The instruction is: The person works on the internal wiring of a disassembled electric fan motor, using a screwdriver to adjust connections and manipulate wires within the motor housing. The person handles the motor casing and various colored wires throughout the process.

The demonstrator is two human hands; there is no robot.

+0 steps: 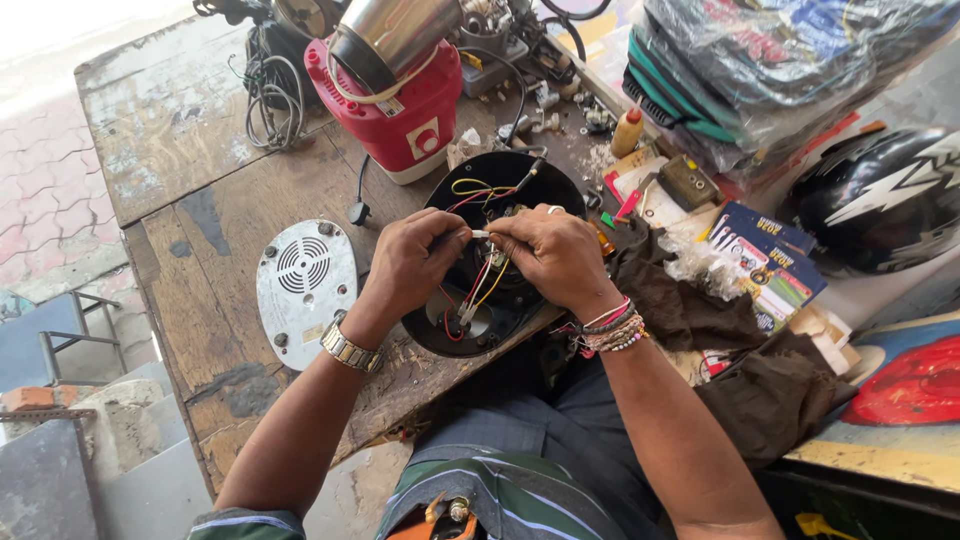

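Observation:
An upturned black round appliance base (545, 185) lies open on the wooden workbench (200, 210), with red, yellow and white wires (478, 290) running out of its inside. My left hand (410, 262) and my right hand (550, 250) meet above the opening. Between their fingertips they pinch the ends of thin wires (480, 234). The left wrist wears a metal watch, the right wrist several bead bracelets and the hand a ring. The wire ends themselves are partly hidden by my fingers.
A white oval bottom cover (303, 285) with a vent grille lies left of the base. Behind stand a red appliance (395, 115) with a steel jar, coiled cables (270, 100), a small glue bottle (627, 130). Right: brown cloth (690, 310), card packets, black helmet (885, 200), bagged goods.

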